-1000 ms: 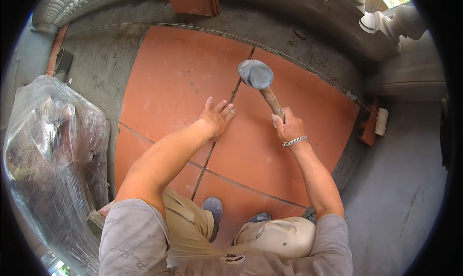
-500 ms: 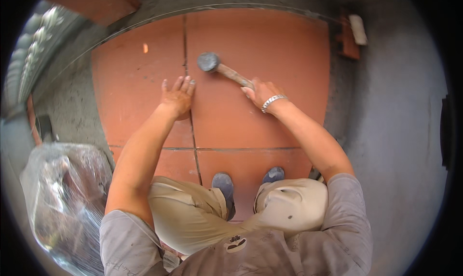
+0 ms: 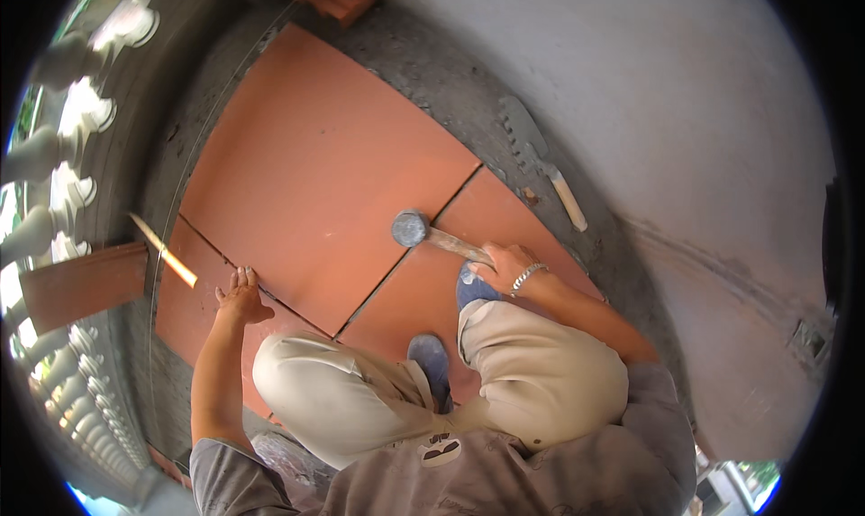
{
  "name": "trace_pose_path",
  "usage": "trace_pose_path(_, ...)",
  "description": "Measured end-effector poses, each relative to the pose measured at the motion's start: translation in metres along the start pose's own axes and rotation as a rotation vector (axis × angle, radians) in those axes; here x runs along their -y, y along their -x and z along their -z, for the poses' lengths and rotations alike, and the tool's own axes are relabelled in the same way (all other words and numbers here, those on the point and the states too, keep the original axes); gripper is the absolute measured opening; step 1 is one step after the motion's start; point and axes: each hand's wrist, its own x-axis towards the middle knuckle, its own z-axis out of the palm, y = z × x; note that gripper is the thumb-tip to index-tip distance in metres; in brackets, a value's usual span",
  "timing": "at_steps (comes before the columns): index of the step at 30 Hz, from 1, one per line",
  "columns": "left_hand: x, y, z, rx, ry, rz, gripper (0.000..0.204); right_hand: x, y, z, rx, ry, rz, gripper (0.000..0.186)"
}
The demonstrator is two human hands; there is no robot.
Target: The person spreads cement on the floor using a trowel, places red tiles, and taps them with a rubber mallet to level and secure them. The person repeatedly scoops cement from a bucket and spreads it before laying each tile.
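My right hand [image 3: 509, 269] is closed around the wooden handle of a rubber mallet [image 3: 411, 228]. Its dark round head hovers over or rests on the joint between large terracotta floor tiles [image 3: 333, 155]; I cannot tell which. At the left, my left hand [image 3: 238, 298] lies palm down on the tiles with its fingers spread, at the seam nearest the tile edge. Both my feet are on the tiles, the right shoe close to the mallet handle.
A notched trowel [image 3: 524, 136] with a wooden handle lies on the rough floor strip by the grey wall [image 3: 667, 155]. A pale thin stick [image 3: 165, 253] and a loose tile piece [image 3: 86, 289] are at the left, before white balusters [image 3: 45, 164]. A taut string runs along the tiles.
The view has swung to the right, bringing the trowel into sight. My left hand has moved away from the mallet, toward the left tile edge. The mallet stays in my right hand.
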Motion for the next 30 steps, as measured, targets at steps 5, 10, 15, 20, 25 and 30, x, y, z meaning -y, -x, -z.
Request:
trace_pose_path(5,-0.031,0.010,0.039,0.042,-0.233,0.036,0.095,-0.075,0.071,-0.056,-0.593,-0.246,0.239,0.053)
trace_pose_path(10,-0.136,0.018,0.125,-0.101,-0.382,-0.344,0.051,-0.122,0.066,-0.095,-0.340,-0.183,-0.357,0.059)
trace_pose_path(15,-0.271,0.045,0.162,-0.515,-0.346,-0.671,0.044,-0.135,0.062,-0.097,-0.334,-0.265,-0.384,0.056)
trace_pose_path(20,-0.346,0.058,0.121,-0.548,-0.533,-0.770,0.075,-0.121,0.073,-0.092,-0.424,-0.285,-0.288,0.052)
trace_pose_path(25,-0.342,0.053,0.120,-0.600,-0.393,-0.406,0.082,-0.080,0.080,-0.066,-0.809,-0.352,0.164,0.045)
trace_pose_path(30,-0.303,0.024,0.163,-0.561,0.156,-0.013,0.126,-0.019,0.045,0.000,-0.918,-0.438,0.513,0.039)
